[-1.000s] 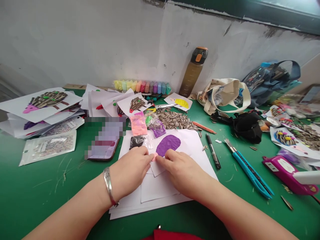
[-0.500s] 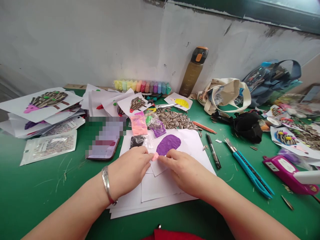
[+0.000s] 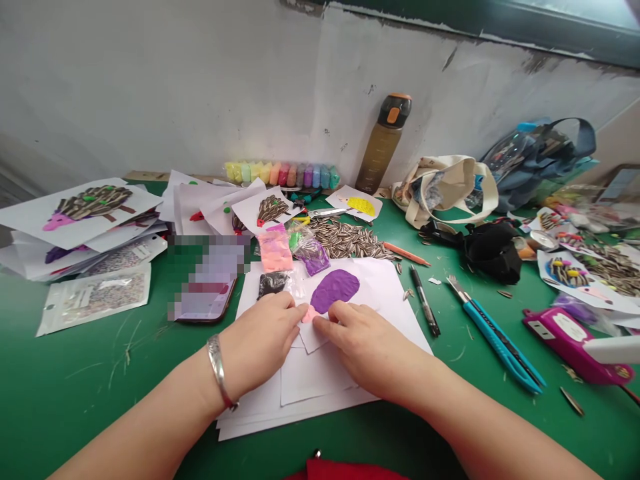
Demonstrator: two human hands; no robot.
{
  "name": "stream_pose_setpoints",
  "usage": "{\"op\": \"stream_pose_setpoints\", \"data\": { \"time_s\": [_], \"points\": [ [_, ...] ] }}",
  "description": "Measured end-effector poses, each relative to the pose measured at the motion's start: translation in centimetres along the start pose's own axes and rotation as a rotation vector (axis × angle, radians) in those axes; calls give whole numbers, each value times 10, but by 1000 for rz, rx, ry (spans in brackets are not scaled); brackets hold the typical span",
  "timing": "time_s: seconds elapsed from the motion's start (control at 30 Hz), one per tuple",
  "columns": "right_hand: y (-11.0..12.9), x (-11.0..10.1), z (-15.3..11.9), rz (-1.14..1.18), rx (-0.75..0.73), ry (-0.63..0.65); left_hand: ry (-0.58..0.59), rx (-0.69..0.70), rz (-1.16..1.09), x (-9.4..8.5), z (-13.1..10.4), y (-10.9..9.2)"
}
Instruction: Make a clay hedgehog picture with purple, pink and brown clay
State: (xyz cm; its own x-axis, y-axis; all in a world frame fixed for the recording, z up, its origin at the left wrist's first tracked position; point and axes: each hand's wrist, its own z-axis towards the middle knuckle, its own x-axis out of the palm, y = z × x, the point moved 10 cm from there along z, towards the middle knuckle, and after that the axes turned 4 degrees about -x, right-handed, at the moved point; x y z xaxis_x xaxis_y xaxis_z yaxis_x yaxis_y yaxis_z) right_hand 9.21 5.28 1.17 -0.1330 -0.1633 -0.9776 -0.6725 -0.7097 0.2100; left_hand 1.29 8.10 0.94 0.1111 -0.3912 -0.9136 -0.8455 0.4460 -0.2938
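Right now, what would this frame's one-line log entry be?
left hand: touching pink clay | right hand: touching same clay, opposite side | pink clay: at purple oval's near-left edge | purple oval: on white paper

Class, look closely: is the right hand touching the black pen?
Apart: the head view shows white paper and green table between the right hand and the black pen.

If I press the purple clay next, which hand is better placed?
Probably the right hand: it's by the lower edge of the purple clay, while the left hand is farther off, across the pink clay.
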Motion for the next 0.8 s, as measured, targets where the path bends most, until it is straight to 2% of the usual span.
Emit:
{"op": "stream_pose_setpoints", "data": {
  "time_s": [0.2,0.6,0.8],
  "points": [
    [0,2,1,-5,-17,10,1,4,-5,-1,0,1],
    [1,0,0,-5,-32,7,93,-15,-42,-2,-7,0],
    [2,0,0,-14,-35,6,91,1,-48,1,-12,-1]
  ]
}}
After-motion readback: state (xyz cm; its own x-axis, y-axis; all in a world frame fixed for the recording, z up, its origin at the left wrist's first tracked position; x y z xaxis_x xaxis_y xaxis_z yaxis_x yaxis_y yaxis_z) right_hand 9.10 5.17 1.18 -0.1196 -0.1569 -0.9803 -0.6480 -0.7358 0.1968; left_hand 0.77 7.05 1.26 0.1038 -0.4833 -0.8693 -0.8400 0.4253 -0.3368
